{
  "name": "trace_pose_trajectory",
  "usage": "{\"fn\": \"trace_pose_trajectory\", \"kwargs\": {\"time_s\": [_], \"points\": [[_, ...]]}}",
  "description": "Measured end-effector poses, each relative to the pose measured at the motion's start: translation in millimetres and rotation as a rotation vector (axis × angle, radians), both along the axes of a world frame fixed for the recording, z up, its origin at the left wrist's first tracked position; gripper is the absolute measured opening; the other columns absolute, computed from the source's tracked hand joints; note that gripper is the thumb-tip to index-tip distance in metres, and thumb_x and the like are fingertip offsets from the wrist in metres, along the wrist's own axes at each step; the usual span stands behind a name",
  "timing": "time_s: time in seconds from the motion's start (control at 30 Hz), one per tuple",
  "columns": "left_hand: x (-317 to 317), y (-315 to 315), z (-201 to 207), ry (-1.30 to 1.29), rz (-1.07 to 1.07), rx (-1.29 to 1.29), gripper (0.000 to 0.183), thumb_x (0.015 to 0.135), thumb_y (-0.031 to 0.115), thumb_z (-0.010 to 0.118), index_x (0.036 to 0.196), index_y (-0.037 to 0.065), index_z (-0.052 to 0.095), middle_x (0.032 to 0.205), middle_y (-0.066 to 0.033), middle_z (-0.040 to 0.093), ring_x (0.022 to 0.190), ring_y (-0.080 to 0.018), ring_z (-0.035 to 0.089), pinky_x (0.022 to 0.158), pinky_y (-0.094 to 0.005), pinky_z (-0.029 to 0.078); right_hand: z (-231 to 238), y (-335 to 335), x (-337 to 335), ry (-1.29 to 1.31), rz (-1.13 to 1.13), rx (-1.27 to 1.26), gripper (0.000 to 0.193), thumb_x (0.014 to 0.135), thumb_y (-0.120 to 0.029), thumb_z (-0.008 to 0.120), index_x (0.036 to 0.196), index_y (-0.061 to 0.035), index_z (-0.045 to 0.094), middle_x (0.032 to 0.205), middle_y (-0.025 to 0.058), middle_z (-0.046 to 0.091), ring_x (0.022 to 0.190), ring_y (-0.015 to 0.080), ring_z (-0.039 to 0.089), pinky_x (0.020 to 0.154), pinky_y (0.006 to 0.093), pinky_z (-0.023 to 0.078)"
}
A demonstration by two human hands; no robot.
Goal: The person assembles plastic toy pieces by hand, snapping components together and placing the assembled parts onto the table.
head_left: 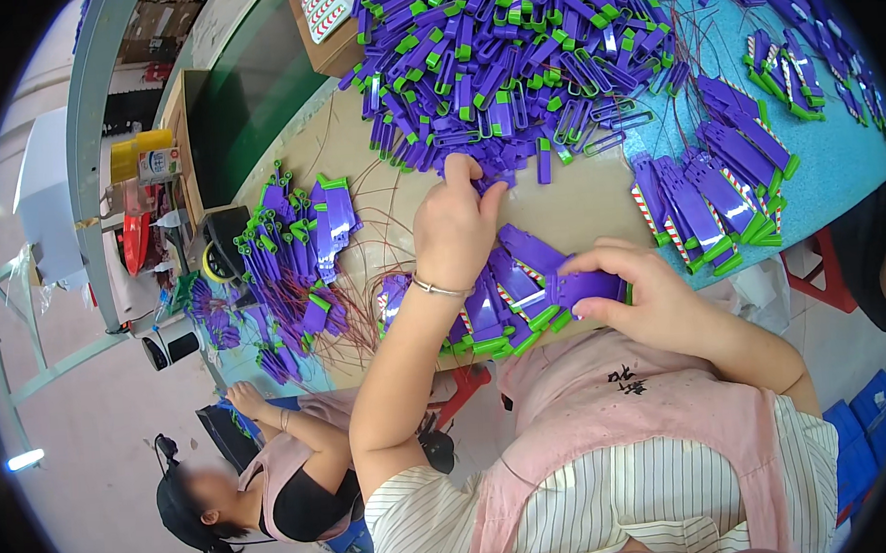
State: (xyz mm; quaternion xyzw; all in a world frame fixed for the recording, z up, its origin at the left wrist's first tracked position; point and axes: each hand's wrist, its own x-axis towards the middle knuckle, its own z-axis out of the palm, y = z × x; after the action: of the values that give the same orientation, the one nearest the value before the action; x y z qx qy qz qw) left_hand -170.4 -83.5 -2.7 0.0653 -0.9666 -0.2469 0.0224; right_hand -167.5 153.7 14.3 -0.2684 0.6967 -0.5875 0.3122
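R hand (pixel 649 291) pinches purple pc (pixel 592 287) by row (pixel 485 312) at near edge of table (pixel 569 200); L hand (pixel 448 226) curled by pile (pixel 512 73), can't tell if gripping; bump cld drop row, nudge cld slide pile

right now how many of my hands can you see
2: your left hand at the edge of the pile of purple parts, and your right hand holding a purple piece.

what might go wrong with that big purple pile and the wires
The left hand is at the near edge of the heaped pile, so pieces might slide. Thin red wires criss-cross to its left and could snag. Purple parts along the table's near edge might get knocked off.
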Motion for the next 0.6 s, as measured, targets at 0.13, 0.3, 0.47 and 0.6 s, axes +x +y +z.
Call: {"fn": "trace_pose_trajectory", "kwargs": {"time_s": [0.13,0.3,0.47,0.6], "points": [[5,-7,1,0.026,0.002,0.007,0.025,0.085,0.008,0.066,0.104,0.003,0.05,0.075,-0.0168,0.063,0.067,-0.0376,0.062,0.061,-0.0448,0.05,1,6,-5,-0.21,0.079,0.015,0.012,0.087,-0.003,0.065,0.096,0.0017,0.059,0.09,0.0077,0.064,0.081,0.016,0.061,0.074,0.0294,0.048],[34,22,32,0.025,0.121,0.732,0.015,0.093,0.0,0.055,0.107,0.0,0.052,0.1,-0.0153,0.07,0.088,-0.0159,0.067,0.075,-0.0279,0.051,-8,-4,-2,-0.6,-0.082,-0.16,0.006,0.092,-0.001,0.057,0.098,0.0008,0.058,0.089,0.0066,0.065,0.081,0.0125,0.063,0.074,0.0263,0.051],[54,56,48,0.017,-0.079,0.656,0.013,0.086,0.0,0.065,0.095,0.0,0.056,0.114,-0.0181,0.065,0.089,-0.0202,0.065,0.08,-0.0309,0.05,-1,-13,-2,-0.52,-0.135,-0.115,0.007,0.094,-0.001,0.054,0.096,0.0016,0.06,0.085,0.0057,0.066,0.074,0.0119,0.063,0.07,0.026,0.052],[55,61,42,0.037,-0.075,0.559,0.011,0.086,0.0,0.063,0.094,-0.001,0.055,0.113,-0.0161,0.066,0.096,-0.0193,0.063,0.087,-0.0296,0.047,-1,-11,1,-0.07,-0.174,-0.009,0.01,0.085,-0.007,0.061,0.084,0.0027,0.059,0.072,0.0132,0.061,0.063,0.0227,0.061,0.057,0.0353,0.046]]}}
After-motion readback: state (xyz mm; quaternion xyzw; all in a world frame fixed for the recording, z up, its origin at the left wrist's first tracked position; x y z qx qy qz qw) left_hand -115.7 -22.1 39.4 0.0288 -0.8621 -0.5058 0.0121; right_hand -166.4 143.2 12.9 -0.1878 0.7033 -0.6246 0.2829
